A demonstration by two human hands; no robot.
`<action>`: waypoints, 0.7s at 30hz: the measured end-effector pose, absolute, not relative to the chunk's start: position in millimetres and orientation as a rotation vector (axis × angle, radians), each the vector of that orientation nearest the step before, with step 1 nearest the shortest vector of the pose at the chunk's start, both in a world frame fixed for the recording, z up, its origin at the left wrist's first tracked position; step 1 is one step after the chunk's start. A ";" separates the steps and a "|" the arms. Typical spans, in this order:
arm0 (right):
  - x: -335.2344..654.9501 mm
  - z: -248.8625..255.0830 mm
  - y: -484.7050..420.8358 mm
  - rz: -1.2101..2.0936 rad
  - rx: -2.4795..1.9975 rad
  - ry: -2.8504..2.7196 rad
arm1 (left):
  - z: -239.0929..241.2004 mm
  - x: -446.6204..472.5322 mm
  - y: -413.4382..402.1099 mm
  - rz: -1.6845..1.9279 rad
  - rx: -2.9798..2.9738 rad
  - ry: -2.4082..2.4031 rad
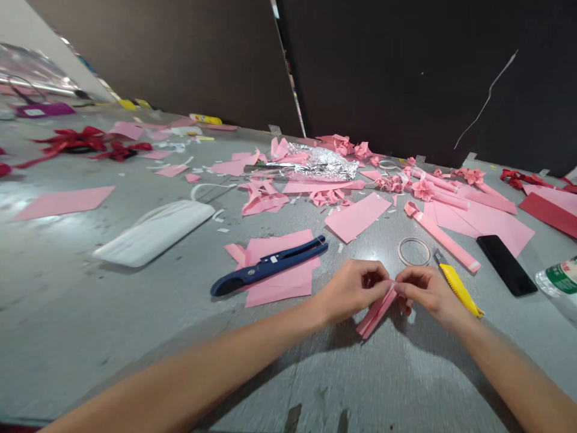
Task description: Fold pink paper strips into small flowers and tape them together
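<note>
My left hand [349,288] and my right hand [426,291] meet near the front of the grey table [135,337]. Both pinch the top end of a folded pink paper strip [375,313], whose lower end rests on the table. Fingers of both hands are curled closed on it. A yellow utility knife [457,288] lies just right of my right hand. A thin tape ring [413,251] lies right behind the hands. Blue-handled scissors [270,264] rest on pink sheets [279,276] to the left.
A white face mask [153,231] lies at left, a black phone [506,264] and a plastic bottle [559,282] at right. Crumpled foil [322,162], pink paper flowers [424,187], rolled pink tubes [444,237], scraps and red ribbon [85,141] cover the back. Dark panels stand behind.
</note>
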State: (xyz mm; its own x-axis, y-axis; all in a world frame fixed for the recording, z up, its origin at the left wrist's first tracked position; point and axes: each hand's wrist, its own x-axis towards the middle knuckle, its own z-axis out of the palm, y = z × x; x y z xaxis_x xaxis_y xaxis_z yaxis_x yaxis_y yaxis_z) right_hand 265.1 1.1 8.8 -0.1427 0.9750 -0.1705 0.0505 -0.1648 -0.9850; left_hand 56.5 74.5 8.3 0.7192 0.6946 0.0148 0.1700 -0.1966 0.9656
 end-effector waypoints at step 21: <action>266.0 0.9 0.7 1.365 -1.296 -1.379 | 5.7 53.0 77.5 0.673 2.166 0.656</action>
